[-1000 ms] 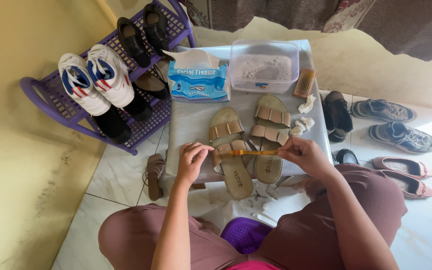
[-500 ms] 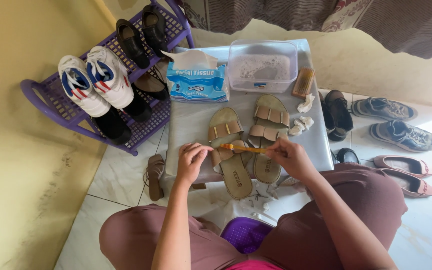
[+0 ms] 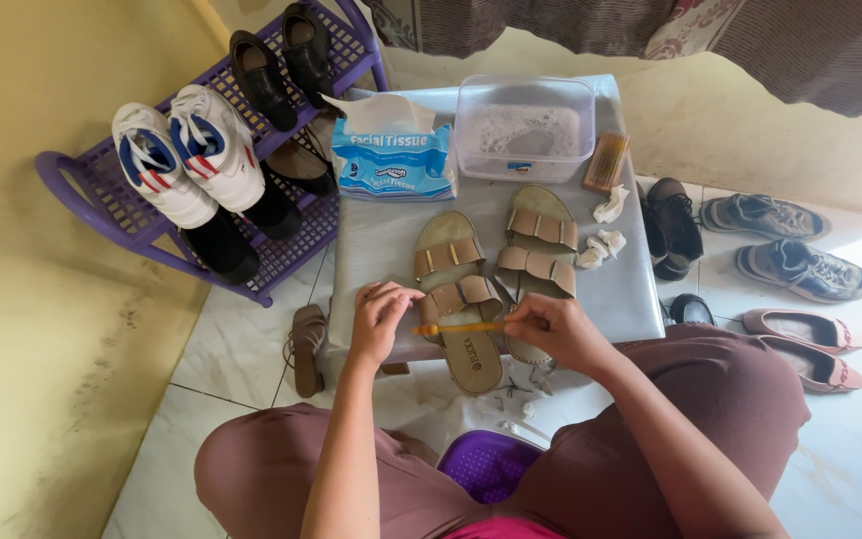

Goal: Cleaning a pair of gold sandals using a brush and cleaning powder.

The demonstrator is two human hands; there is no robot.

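Pinching thin yellow stick (image 3: pixel 459 327) at both ends, left hand (image 3: pixel 381 321) and right hand (image 3: pixel 549 329), over 1 tan sandal (image 3: pixel 461 309); looks light, stiff, probably snappable

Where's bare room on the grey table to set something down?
Bare: the table's left strip, between tissue pack and left hand; also its right front corner past the tan sandals. Crowded: back edge, with plastic tub and brush.
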